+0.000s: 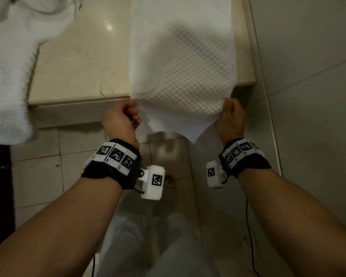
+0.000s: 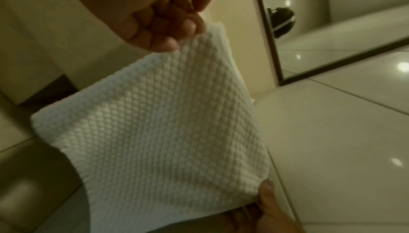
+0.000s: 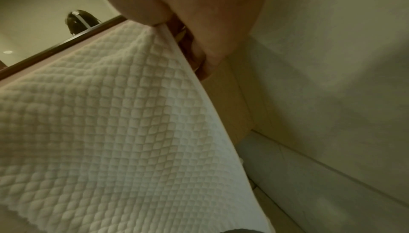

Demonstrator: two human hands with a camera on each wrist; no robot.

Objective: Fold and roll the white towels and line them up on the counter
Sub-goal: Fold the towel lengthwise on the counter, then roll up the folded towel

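While the towel (image 1: 180,62) drapes off the counter (image 1: 78,62), both hands' fingers (image 2: 163,27) pinch its near corners.

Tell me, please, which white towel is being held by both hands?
The waffle-textured towel spread at the counter's right end; the other towel lies bunched, untouched, at the left.

Both my forearms are bare, no sleeves. Each wrist carries a black fabric cuff topped by a white band of square black-and-white tags: left wrist band (image 1: 116,154), right wrist band (image 1: 241,151). A white boxy camera pod hangs inside each wrist, tagged too: left pod (image 1: 153,182), right pod (image 1: 214,173). Thin black cables trail down. Ring on left hand (image 1: 121,118). Pale trousers (image 1: 128,246).
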